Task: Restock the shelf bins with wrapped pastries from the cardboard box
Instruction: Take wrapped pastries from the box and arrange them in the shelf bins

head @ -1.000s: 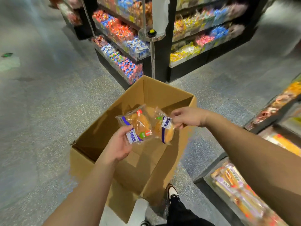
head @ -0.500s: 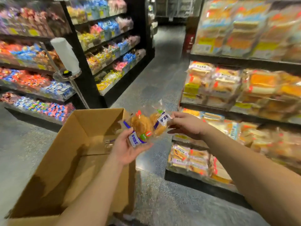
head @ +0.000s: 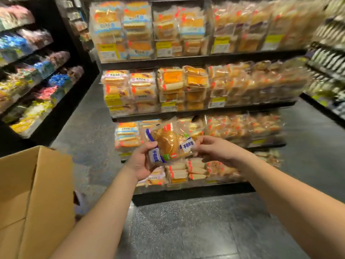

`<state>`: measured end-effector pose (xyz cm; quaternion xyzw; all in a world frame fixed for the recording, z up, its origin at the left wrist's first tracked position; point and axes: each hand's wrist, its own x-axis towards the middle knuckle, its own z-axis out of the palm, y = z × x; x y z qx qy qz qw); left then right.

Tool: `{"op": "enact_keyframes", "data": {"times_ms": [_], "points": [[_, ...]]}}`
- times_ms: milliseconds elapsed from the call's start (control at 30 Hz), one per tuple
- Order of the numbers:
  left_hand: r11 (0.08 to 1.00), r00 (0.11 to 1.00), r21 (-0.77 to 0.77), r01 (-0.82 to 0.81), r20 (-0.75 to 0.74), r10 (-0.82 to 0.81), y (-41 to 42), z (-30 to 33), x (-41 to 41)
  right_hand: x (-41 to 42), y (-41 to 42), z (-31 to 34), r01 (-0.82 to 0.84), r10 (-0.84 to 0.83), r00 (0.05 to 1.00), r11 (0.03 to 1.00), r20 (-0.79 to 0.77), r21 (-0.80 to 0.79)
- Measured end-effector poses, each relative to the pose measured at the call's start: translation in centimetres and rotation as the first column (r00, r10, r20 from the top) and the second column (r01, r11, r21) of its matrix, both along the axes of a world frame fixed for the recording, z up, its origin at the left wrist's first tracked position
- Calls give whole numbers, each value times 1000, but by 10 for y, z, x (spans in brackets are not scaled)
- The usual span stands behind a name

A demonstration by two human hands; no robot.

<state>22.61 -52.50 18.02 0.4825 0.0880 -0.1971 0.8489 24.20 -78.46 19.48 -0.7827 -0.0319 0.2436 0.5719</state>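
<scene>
The bread shelf [head: 201,58] fills my view ahead, tier on tier of clear bins packed with wrapped pastries, and the cardboard box [head: 35,199] stands on the floor just beside my left arm. To do this step well, I judge I should first find the bin whose packets match mine, most likely on one of the lower tiers [head: 186,172] near my hands, then slide each packet in flat with its label facing out, easing it down rather than pressing, since soft bread will squash and the film may catch on its neighbours. I hold two wrapped pastries, overlapping, in the air in front of the lower shelves, not yet in any bin. My left hand [head: 141,161] grips the nearer wrapped bun [head: 164,144] from below, thumb curled over its blue-and-white label and palm cupping the underside. My right hand [head: 212,149] pinches the edge of the second packet [head: 187,145] by its label, fingertips [head: 197,144] pressed together on the film.
</scene>
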Motion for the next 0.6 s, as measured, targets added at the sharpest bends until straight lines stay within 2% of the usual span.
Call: {"op": "enact_keyframes", "data": {"times_ms": [100, 167, 333, 500, 600], "points": [[988, 988, 43, 150, 17, -151, -77, 2, 3, -7, -89, 13, 127, -125, 988, 992, 89, -20], [975, 977, 69, 212, -4, -212, -125, 3, 8, -8, -141, 25, 143, -129, 980, 986, 152, -86], [934, 940, 113, 340, -15, -340, -227, 8, 21, -13, -234, 35, 66, -67, 998, 984, 1, -166], [880, 891, 146, 452, -35, -452, -301, 4, 42, -14, -308, 17, 130, -130, 991, 975, 17, -181], [815, 828, 149, 560, -47, -559, -335, -4, 63, -5, -347, 8, 82, -93, 993, 986, -73, -146]]}}
